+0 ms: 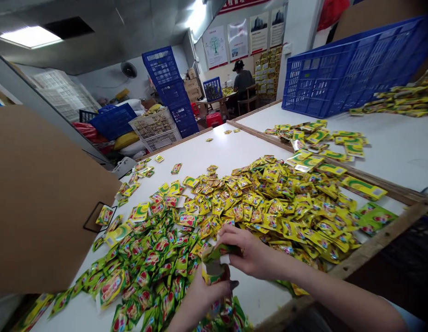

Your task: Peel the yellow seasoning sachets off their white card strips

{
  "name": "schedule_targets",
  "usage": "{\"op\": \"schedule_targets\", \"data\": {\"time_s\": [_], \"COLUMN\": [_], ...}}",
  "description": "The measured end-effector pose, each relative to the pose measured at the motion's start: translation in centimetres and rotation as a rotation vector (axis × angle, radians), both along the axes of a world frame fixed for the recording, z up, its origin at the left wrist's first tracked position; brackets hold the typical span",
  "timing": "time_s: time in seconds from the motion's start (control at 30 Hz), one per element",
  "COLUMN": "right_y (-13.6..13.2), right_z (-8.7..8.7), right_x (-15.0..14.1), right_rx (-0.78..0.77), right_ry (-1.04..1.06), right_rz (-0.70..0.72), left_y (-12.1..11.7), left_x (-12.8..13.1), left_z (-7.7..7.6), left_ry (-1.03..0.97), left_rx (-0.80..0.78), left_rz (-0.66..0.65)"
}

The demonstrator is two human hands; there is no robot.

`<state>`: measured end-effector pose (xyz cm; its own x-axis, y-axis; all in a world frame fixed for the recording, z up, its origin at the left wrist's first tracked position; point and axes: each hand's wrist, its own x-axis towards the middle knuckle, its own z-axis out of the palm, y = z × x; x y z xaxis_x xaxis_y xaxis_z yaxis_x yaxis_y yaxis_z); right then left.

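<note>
My left hand (205, 293) is wrapped round a small printed carton (214, 267), whose white inside shows at its open top. Just above that opening, my right hand (250, 252) pinches a green sachet (222, 250); whether part of it is inside the carton I cannot tell. A dark tip shows at my left thumb. Green sachets (155, 258) lie heaped under and left of my hands. Beyond my right hand spreads a larger heap of yellow sachets (269, 198). Flattened yellow-green cartons (305, 161) lie on that heap's far edge.
A wooden rail (383, 237) edges the white table (231, 143). On the left stands a large cardboard box (44, 198). A blue crate (310, 83) and more packets (400, 101) are at the right. Stacked crates (175, 97) and a seated person (243, 80) are farther back.
</note>
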<state>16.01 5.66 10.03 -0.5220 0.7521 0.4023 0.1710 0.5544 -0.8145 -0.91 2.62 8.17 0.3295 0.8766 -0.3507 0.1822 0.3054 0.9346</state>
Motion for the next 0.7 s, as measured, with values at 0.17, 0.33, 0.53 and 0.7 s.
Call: {"op": "schedule_targets", "data": {"time_s": [0.17,0.33,0.53,0.7], "right_y": [-1.0,-1.0,-3.3,-6.1], "right_z": [2.3,2.5,0.0,-1.4], "right_x": [1.2,1.9,2.9,3.7], "right_rx": [0.001,-0.042,-0.050,-0.285], "right_ry": [-0.370,-0.312,-0.290,-0.254], "right_rz": [0.160,0.108,0.106,0.096], "left_y": [0.2,-0.3,-2.2,-3.6], "left_x": [1.1,1.2,1.6,2.6], "left_z": [-2.4,-1.8,-2.2,-2.9], "left_ry": [0.067,0.079,-0.055,-0.174], "left_rx": [0.134,0.096,-0.128,-0.278], "left_rz": [-0.093,-0.147,-0.278,-0.254]}}
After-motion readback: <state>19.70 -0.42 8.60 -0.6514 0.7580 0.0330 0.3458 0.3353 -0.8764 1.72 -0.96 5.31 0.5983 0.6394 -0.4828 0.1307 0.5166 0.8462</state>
